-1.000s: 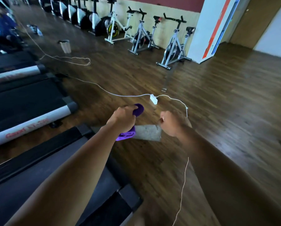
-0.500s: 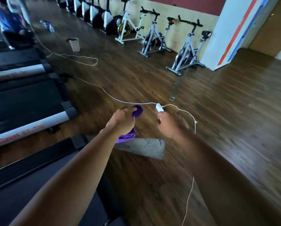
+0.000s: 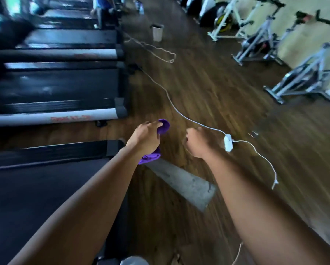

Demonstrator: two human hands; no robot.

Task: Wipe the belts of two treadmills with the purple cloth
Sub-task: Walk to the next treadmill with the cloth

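Note:
My left hand [image 3: 145, 137] grips the bunched purple cloth [image 3: 164, 126], which sticks out above and below the fist. The hand hangs over the wooden floor just past the rear end of the nearest treadmill belt [image 3: 35, 192]. A second treadmill belt [image 3: 55, 88] lies farther off at the left, with a grey side rail. My right hand [image 3: 198, 143] is curled into a loose fist with nothing in it, held to the right of the left hand.
A white cable with a small box [image 3: 228, 143] runs across the floor. A grey slab [image 3: 187, 183] lies on the floor below my hands. Exercise bikes [image 3: 265, 35] line the right wall. A bin [image 3: 157, 32] and a person [image 3: 102, 4] are far back.
The view has swung left, bringing the treadmills square into view. Both hands keep their pose, with the cloth still in the left one.

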